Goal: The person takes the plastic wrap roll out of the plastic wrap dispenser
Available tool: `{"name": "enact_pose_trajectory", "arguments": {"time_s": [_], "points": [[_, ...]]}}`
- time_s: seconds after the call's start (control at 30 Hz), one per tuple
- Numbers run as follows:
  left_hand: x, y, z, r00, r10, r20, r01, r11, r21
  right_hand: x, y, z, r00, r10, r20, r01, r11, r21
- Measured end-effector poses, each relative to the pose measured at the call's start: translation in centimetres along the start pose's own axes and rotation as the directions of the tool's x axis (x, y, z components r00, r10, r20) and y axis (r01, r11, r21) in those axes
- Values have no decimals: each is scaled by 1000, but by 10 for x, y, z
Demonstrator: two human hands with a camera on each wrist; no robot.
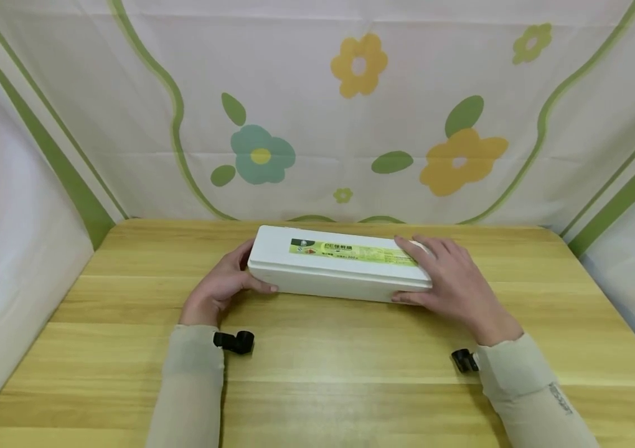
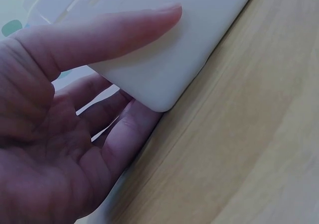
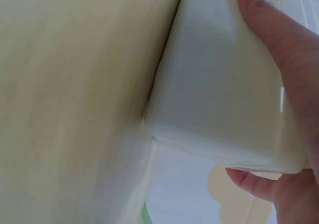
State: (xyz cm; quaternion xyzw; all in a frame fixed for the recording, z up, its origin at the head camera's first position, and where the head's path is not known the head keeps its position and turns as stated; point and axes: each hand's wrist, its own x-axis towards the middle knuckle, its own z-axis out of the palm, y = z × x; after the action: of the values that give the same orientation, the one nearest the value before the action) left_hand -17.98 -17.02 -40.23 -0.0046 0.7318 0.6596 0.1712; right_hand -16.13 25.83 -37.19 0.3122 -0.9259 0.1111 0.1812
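Observation:
A long white cling film box (image 1: 334, 281) lies across the far half of the table, with a green and yellow label (image 1: 353, 251) on its lid. My left hand (image 1: 223, 281) grips its left end. In the left wrist view the thumb (image 2: 124, 35) presses along the front face, while the other fingers reach round behind the end. At the opposite end my right hand (image 1: 454, 283) holds the box, fingers over the lid and label, thumb (image 3: 279, 35) against the front. The box's lower edge is right at the tabletop in both wrist views.
The wooden table (image 1: 317, 386) extends to a pale cloth backdrop (image 1: 306, 81) printed with flowers. White cloth sides stand at left and right. Black wrist-mounted cameras (image 1: 235, 342) stick out from both sleeves over the table.

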Motion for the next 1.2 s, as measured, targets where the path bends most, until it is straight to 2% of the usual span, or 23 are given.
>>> {"name": "enact_pose_trajectory", "arguments": {"time_s": [0.33,0.7,1.0,1.2], "points": [[1,6,1,1000,8,-2,-8,1000,1,5,6,-1,998,-51,-32,51,998,28],[-1,0,-2,1000,23,-7,-23,1000,12,5,8,0,983,-138,-123,144,989,45],[-1,-1,0,1000,24,-9,-23,1000,9,6,7,-2,981,-131,-142,142,987,71],[-1,-1,1,1000,9,-6,-8,1000,26,6,5,-4,996,-45,-79,49,997,51]]}}
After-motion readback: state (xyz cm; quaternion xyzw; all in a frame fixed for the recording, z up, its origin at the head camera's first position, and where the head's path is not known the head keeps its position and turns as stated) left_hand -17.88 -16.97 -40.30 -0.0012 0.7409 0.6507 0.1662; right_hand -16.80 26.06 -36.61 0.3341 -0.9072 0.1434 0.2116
